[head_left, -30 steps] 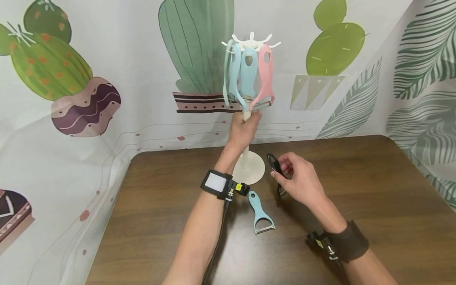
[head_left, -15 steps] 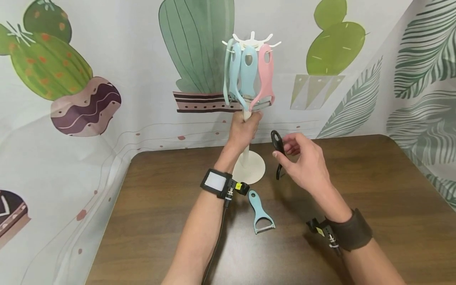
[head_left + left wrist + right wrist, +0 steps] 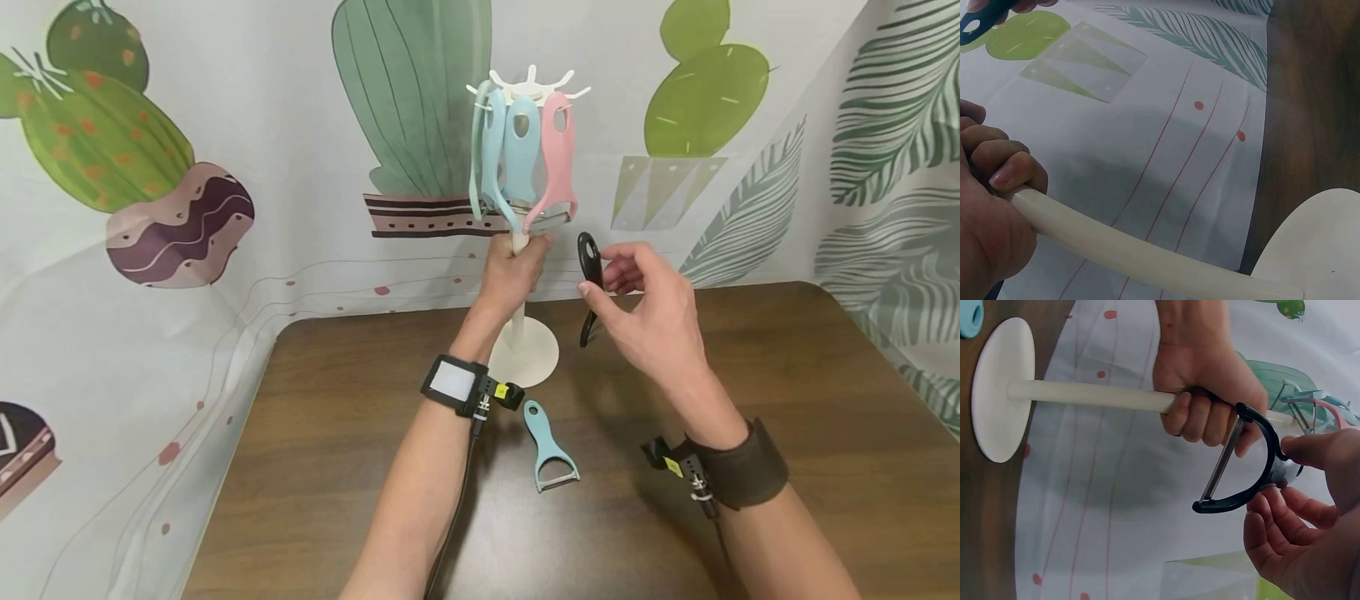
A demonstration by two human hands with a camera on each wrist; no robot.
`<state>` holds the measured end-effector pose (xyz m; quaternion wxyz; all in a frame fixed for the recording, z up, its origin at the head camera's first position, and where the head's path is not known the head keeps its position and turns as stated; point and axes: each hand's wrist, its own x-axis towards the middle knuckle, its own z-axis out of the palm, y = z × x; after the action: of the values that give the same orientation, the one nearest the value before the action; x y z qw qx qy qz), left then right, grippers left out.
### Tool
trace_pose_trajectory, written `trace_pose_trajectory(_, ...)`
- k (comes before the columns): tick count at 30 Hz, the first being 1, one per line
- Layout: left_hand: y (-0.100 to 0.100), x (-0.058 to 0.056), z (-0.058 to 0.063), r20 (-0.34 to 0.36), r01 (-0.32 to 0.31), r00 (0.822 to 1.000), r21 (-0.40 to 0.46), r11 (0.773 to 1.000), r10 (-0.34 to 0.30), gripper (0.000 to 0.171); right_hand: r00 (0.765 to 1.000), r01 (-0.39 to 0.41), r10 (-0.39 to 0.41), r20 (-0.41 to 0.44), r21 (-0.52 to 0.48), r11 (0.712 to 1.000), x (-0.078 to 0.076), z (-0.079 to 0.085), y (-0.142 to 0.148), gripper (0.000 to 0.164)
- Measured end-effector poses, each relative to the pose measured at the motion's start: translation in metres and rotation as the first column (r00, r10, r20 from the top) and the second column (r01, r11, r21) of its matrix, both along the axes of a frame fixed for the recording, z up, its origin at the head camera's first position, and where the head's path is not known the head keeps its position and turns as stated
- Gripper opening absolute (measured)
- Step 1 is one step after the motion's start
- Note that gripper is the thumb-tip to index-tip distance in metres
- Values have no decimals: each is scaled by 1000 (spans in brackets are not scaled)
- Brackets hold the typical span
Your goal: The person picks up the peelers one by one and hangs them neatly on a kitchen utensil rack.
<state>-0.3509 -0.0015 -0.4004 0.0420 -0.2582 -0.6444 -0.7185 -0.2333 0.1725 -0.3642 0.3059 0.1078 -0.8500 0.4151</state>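
My left hand (image 3: 510,271) grips the pole of a cream-white stand (image 3: 1135,250) just below its hooks, fingers wrapped round it. Between the thumb and fingers of my right hand (image 3: 656,321), a black Y-shaped peeler (image 3: 590,260) hangs in the air right of the pole, handle end up. Its metal blade and curved frame show in the right wrist view. Several peelers hang from the stand's hooks: a pink peeler (image 3: 558,154), a light blue peeler (image 3: 522,150), another blue one and a pale green one. On the table lies a blue-green peeler (image 3: 542,429).
The stand's round base (image 3: 542,358) rests near the back edge of the brown wooden table (image 3: 315,467). Behind it hangs a white cloth (image 3: 300,167) printed with cacti and leaves. Bare upward hooks (image 3: 558,82) stick out at the stand's back and right.
My right hand has lifted the black peeler up from near the table, to just below the hanging peelers' level. My left hand and the stand have stayed in place.
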Motion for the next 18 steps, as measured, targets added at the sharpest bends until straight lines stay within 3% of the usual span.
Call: trace_pose_trajectory(18,-1,0,1,6,11,1000,-10,1000,-11,56,998,-6,2,-62,-60,998,-6,30,-6,37)
